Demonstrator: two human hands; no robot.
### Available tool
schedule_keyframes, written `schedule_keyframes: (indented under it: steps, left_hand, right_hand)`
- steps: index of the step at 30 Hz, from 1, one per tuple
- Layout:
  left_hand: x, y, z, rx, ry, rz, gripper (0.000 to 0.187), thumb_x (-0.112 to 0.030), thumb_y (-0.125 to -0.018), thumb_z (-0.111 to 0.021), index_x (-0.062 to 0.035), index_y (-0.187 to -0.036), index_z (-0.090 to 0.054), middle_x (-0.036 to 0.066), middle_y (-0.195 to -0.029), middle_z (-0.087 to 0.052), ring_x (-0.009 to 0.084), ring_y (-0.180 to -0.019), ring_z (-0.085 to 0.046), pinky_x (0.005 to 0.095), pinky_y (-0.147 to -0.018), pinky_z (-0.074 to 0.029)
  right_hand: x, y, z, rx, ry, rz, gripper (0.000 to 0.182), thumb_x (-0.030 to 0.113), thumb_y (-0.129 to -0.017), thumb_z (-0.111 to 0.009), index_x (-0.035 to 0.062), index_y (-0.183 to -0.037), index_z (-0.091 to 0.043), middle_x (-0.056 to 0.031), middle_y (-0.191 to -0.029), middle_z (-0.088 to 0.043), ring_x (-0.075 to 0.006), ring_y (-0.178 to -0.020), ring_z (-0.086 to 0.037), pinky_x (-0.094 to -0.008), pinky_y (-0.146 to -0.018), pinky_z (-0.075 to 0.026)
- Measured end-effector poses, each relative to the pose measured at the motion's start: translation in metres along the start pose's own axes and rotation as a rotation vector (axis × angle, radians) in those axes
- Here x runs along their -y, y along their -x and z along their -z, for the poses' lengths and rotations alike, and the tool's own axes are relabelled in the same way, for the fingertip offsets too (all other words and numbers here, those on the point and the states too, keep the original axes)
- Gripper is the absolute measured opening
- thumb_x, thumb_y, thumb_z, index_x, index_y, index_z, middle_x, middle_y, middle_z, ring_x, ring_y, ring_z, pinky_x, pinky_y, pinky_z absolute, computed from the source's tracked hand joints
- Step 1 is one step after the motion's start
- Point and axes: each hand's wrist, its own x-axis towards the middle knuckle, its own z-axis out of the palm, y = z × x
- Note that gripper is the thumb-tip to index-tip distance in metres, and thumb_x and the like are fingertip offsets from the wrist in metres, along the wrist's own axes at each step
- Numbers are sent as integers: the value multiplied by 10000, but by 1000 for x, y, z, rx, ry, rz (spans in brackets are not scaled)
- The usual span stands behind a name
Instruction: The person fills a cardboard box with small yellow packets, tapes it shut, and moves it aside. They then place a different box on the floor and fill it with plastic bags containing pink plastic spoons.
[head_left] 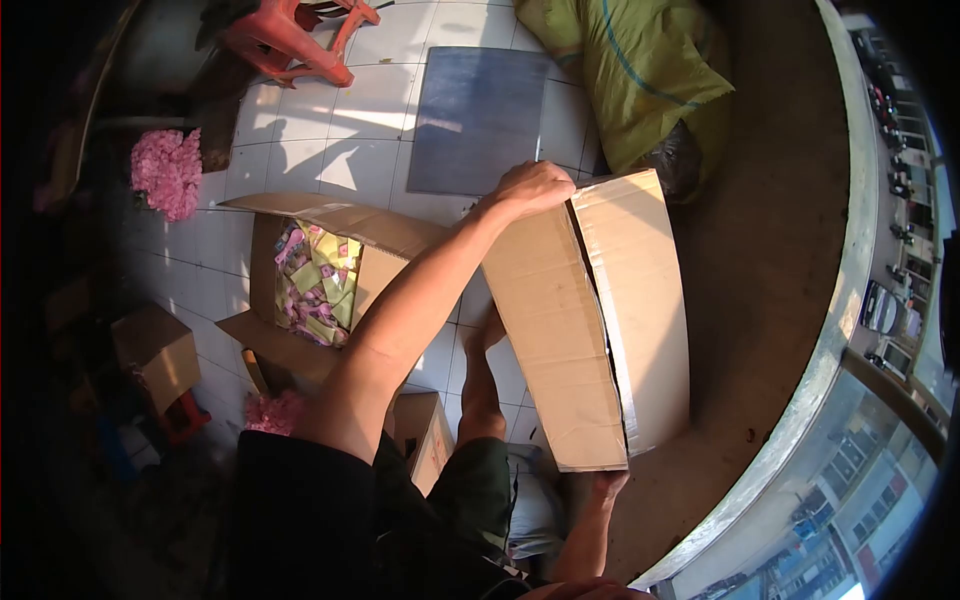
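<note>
Cardboard box sits between left hand, fingers curled over its far edge, and right hand, seemingly beneath its near end, fingers too hidden to tell.

A long, rectangular brown cardboard box is held at its far and near ends, its length slanting so that the far end sits further left. Two long panels show side by side, parted by a narrow dark lengthwise gap. Shiny tape edges the right panel, which is partly sunlit, partly shaded. The inside is hidden.
</note>
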Motion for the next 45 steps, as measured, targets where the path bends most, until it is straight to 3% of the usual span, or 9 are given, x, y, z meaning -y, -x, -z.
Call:
schedule_keyframes:
  steps: [8, 14, 16, 21, 27, 31, 33, 40, 45]
  left_hand:
    - [11, 79, 41, 418, 306, -174, 822, 56, -607, -433, -195, -1388, -385, 170, -1247, -471, 306, -1075, -543, 356, -819, -461]
    - [44, 92, 37, 728, -160, -46, 680, 39, -633, -563, -8, -1299, -436, 205, -1116, -581, 309, -1086, -569, 385, -865, -482]
    - [21, 84, 15, 241, -467, -180, 567, -23, -679, -649, 24, -1214, -468, 212, -1099, -578, 327, -1043, -583, 393, -871, -487]
    - [-14, 52, -104, 245, -1119, -137, 398, -169, -844, -564, -88, -1226, -483, 148, -1168, -510, 324, -1035, -563, 544, -780, -507]
    - [-12, -3, -174, 378, -1779, -857, 368, -342, -914, -498, -242, -1266, -539, -47, -1354, -436, 222, -1207, -459, 540, -995, -312]
    - [4, -24, -183, 458, -1851, -580, 303, -352, -922, -465, -226, -1115, -662, -74, -1206, -603, 129, -1168, -497, 379, -980, -300]
    - [2, -13, -168, 483, -1781, -753, 269, -312, -905, -489, -208, -1039, -697, -80, -1189, -608, 135, -1188, -471, 389, -962, -314]
    - [-11, 62, -113, -82, -1323, -1202, 128, -236, -803, -540, -168, -786, -647, 12, -1031, -568, 182, -1225, -421, 562, -1102, -205]
    - [-31, 90, -57, -408, -709, -1195, 157, -134, -793, -535, -125, -927, -617, 72, -1096, -548, 235, -1276, -378, 598, -1061, -283]
  right_hand:
    - [26, 11, 0, 382, -306, -198, 461, 180, -826, -589, 78, -1261, -477, -78, -1228, -555, -246, -1136, -525, -428, -951, -418]
    - [18, -8, -63, -371, 995, 289, 725, 250, -740, -734, -111, -1264, -388, -233, -1232, -510, -333, -1145, -500, -397, -944, -420]
    - [24, -10, -67, -458, 1109, 303, 779, 284, -718, -752, -123, -1267, -377, -251, -1231, -507, -339, -1145, -499, -401, -948, -416]
    - [7, -20, -127, -1083, 1750, 230, 894, 453, -717, -704, -116, -1295, -329, -293, -1300, -419, -423, -1201, -423, -511, -971, -376]
    - [6, -34, -207, -474, 1911, 842, 519, 182, -741, -690, 20, -1178, -462, -178, -1198, -490, -382, -1152, -460, -484, -959, -380]
    - [14, -40, -216, 237, 1754, 1181, 244, 7, -749, -610, 34, -991, -584, -120, -1025, -579, -336, -1033, -537, -453, -894, -429]
    - [5, -31, -205, 670, 1698, 646, 229, 58, -761, -616, 40, -989, -609, -122, -1027, -603, -318, -1048, -552, -446, -924, -417]
    - [4, 4, -228, 474, 2248, 762, 321, 313, -850, -578, 66, -651, -624, -112, -772, -636, -291, -846, -582, -481, -883, -371]
    - [53, 70, -213, 104, 2167, 801, 173, 228, -761, -681, 71, -790, -614, -90, -865, -627, -272, -923, -562, -448, -856, -374]
